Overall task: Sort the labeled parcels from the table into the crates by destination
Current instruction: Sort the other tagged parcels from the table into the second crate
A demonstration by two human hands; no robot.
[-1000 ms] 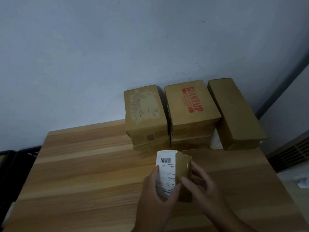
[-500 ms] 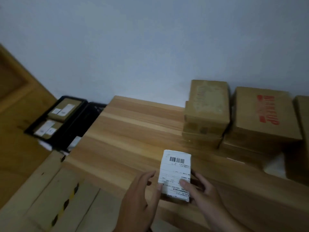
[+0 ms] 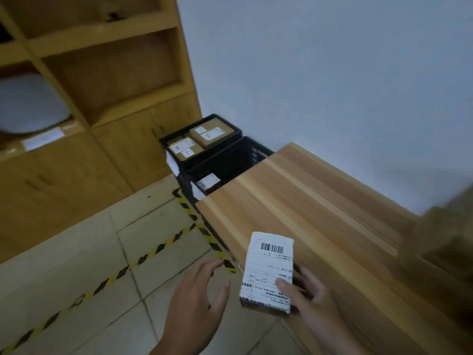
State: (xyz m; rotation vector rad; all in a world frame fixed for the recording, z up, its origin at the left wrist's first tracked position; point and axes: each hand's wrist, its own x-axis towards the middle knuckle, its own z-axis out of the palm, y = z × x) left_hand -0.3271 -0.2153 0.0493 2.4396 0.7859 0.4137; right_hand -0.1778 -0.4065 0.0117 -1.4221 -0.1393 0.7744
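Matt paper label, smooth wood-grain table, black plastic crates.

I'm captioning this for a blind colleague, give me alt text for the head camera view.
A right hand holds a small parcel with a barcode label over the wooden table edge; the open left hand is beside it. Beyond, two black crates on the floor hold labeled parcels.

A white label printed with black barcode stripes and fine black text is seen covering the parcel. The table is surfaced in light wood grain with paler and darker streaks. Two black crates are shown, filled with brown parcels bearing white labels. The floor is tiled in pale beige and crossed by yellow-and-black striped tape. The cabinet is finished in honey-yellow wood. The wall is painted pale grey-blue.
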